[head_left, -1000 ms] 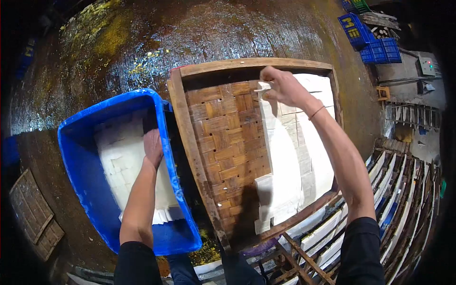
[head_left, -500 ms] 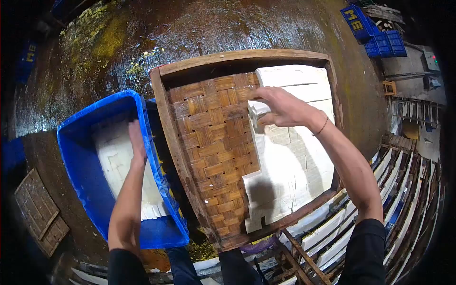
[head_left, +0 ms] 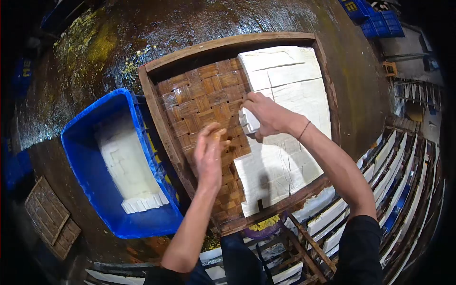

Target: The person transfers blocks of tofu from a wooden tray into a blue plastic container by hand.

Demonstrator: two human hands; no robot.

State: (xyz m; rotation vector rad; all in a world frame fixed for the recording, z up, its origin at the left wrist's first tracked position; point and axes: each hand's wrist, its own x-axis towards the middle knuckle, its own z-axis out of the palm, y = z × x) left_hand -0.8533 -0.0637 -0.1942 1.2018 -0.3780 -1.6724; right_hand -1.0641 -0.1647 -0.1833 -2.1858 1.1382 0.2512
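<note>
A wooden-framed tray (head_left: 228, 46) with a woven bamboo bottom lies in front of me. White tofu (head_left: 294, 109), cut along several lines, covers its right side. My right hand (head_left: 270, 114) is closed round a few white tofu pieces (head_left: 248, 121) at the slab's left edge, fingers on the far side and thumb nearer me. Over the bare weave, my left hand (head_left: 209, 156) is open, its fingers apart and pointing toward the right hand; nothing shows in it. To the left, a blue crate (head_left: 92, 190) holds more white tofu (head_left: 128, 161), with a row of pieces at its near end.
Wet brown floor (head_left: 190, 23) surrounds the tray. Racks of long white strips (head_left: 399, 190) stand at the lower right. A purple basin (head_left: 263, 230) with yellow crumbs sits below the tray's near edge. A wooden board (head_left: 52, 216) lies at the far left; blue crates (head_left: 382, 23) stand at upper right.
My left hand has moved right, out of the blue crate and over the tray. The right hand has shifted slightly toward me and now grips tofu pieces. The view has shifted a little.
</note>
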